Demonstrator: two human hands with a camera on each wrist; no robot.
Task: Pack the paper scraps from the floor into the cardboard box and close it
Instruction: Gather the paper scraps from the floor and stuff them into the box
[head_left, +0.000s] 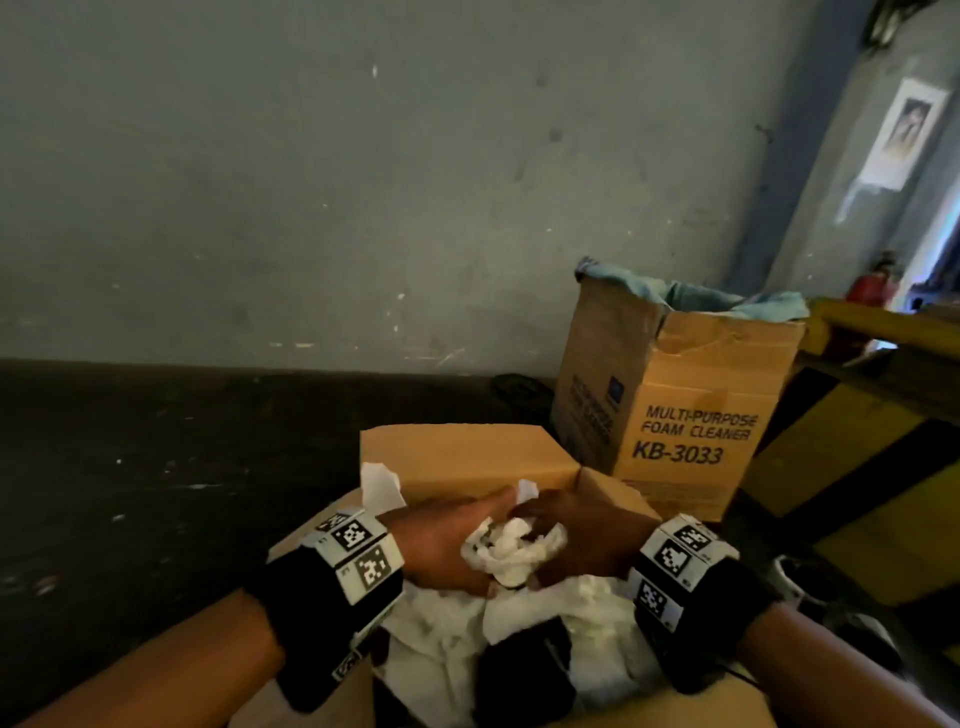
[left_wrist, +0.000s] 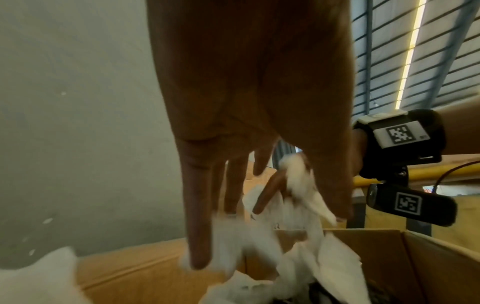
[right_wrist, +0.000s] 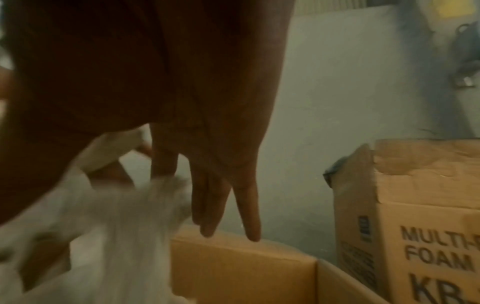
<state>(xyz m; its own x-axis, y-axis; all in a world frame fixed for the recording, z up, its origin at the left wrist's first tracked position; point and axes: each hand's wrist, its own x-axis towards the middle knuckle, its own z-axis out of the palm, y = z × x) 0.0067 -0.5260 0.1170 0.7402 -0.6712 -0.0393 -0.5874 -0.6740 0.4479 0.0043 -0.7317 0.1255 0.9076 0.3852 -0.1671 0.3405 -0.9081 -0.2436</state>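
Observation:
An open cardboard box (head_left: 457, 457) sits on the floor right below me, with crumpled white paper scraps (head_left: 441, 639) piled inside. Both hands hover over its opening. My left hand (head_left: 441, 535) and right hand (head_left: 582, 535) press a wad of white paper (head_left: 511, 545) between them. In the left wrist view my left hand (left_wrist: 270, 236) points straight fingers down into blurred paper (left_wrist: 298, 185) above the box wall (left_wrist: 363, 257). The right wrist view shows my right hand (right_wrist: 221, 205) with straight fingers beside blurred paper (right_wrist: 116, 226) over the box (right_wrist: 233, 267).
A taller box printed MULTI-PURPOSE FOAM CLEANER (head_left: 685, 415) with a blue-green liner stands just behind on the right. A yellow and black barrier (head_left: 857, 467) runs along the right. A grey wall (head_left: 311, 182) rises behind the dark floor (head_left: 156, 467). A black object (head_left: 524, 670) lies among the paper.

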